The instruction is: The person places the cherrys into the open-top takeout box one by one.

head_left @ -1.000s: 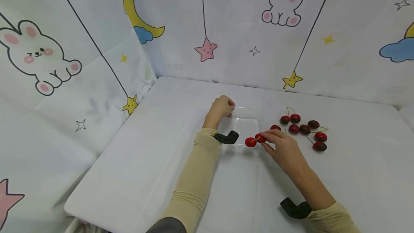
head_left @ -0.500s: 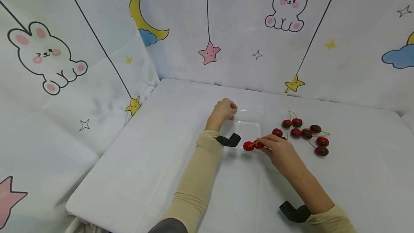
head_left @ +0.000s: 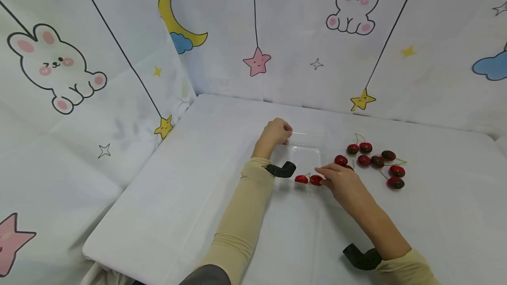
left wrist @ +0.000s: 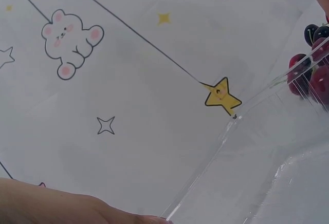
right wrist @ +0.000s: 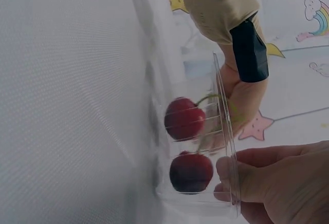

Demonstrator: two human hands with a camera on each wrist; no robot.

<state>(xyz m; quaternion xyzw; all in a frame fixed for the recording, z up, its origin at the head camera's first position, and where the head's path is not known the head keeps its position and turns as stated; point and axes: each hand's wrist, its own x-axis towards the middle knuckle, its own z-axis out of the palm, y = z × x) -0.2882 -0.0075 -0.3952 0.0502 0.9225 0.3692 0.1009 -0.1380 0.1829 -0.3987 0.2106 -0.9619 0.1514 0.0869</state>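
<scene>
A clear plastic box stands on the white table. My left hand pinches its far left corner; in the left wrist view only part of that hand shows, at the rim. Two red cherries joined by green stems lie inside the box's near end, the left cherry beside the right cherry. Through the wall in the right wrist view, both the upper cherry and the lower cherry show low in the box. My right hand is at the near right rim, thumb and forefinger apart, fingertips reaching over the edge.
Several dark red cherries with stems lie loose on the table right of the box, the closest one just beyond my right hand. A printed white cloth hangs behind the table.
My right hand has lowered the two cherries into the box's near end and let go of them. My left hand keeps its hold on the box corner.
</scene>
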